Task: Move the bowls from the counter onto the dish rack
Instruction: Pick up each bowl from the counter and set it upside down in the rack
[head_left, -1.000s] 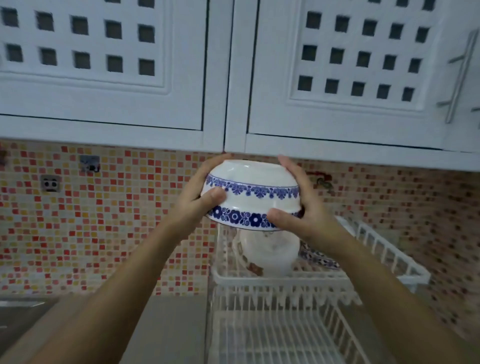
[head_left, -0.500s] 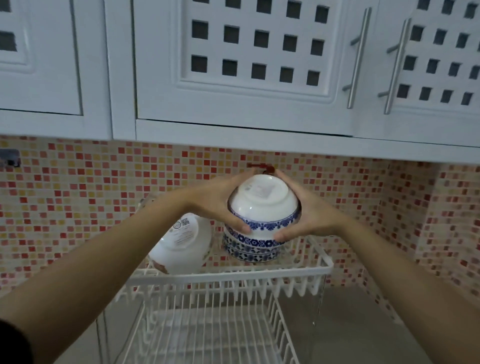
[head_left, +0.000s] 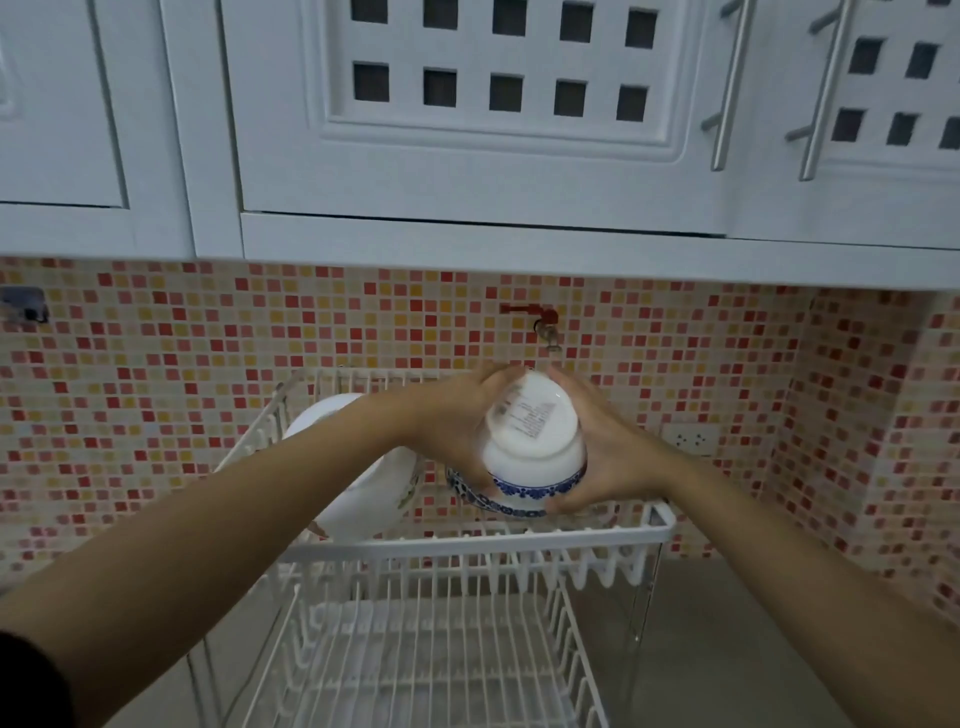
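Bowl (head_left: 530, 447) lower, nearer rack (head_left: 467, 553) now.

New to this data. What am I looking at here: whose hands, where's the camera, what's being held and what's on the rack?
There is no robot: a person works bare-handed, and the single camera sits on their head, looking forward and down. The left hand and right hand together grip an upside-down blue-patterned bowl, base toward the camera, over the upper tier of a white two-tier dish rack. It seems to sit on another blue-rimmed bowl underneath. A white bowl leans at the left of that tier. The lower tier looks bare. Behind are mosaic tiles and white cabinets.
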